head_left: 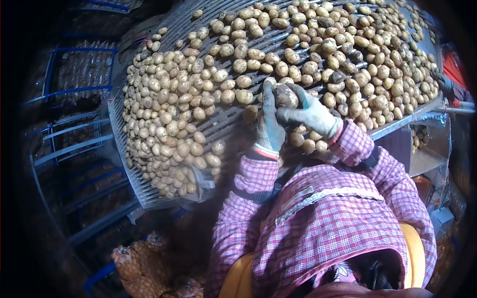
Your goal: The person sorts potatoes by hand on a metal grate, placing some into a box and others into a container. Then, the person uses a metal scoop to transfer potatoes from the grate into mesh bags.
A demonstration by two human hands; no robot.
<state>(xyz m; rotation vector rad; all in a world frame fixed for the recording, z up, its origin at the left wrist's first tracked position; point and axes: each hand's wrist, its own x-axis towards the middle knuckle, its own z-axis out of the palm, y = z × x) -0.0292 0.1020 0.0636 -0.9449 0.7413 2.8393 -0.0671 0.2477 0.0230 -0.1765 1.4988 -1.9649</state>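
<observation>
A large, dirt-stained potato [286, 95] is held between my two gloved hands above the slatted conveyor. My left hand [271, 124] has its fingers pressed together along the potato's left side. From the right, my right hand [314, 115] curls its thumb and fingers around the same potato. Both gloves are pale with worn blue-green patches. A brownish potato [250, 113] is just left of my left hand. Many loose potatoes [169, 99] cover the conveyor [221, 121] around my hands, some darkened by soil.
A metal edge [405, 118] borders the conveyor on my side. A grey bracket [201, 185] stands at the near left corner. Blue metal frames [74, 156] are at the left, and a net sack of potatoes [141, 268] lies below. Another person's red clothing [453, 69] shows at far right.
</observation>
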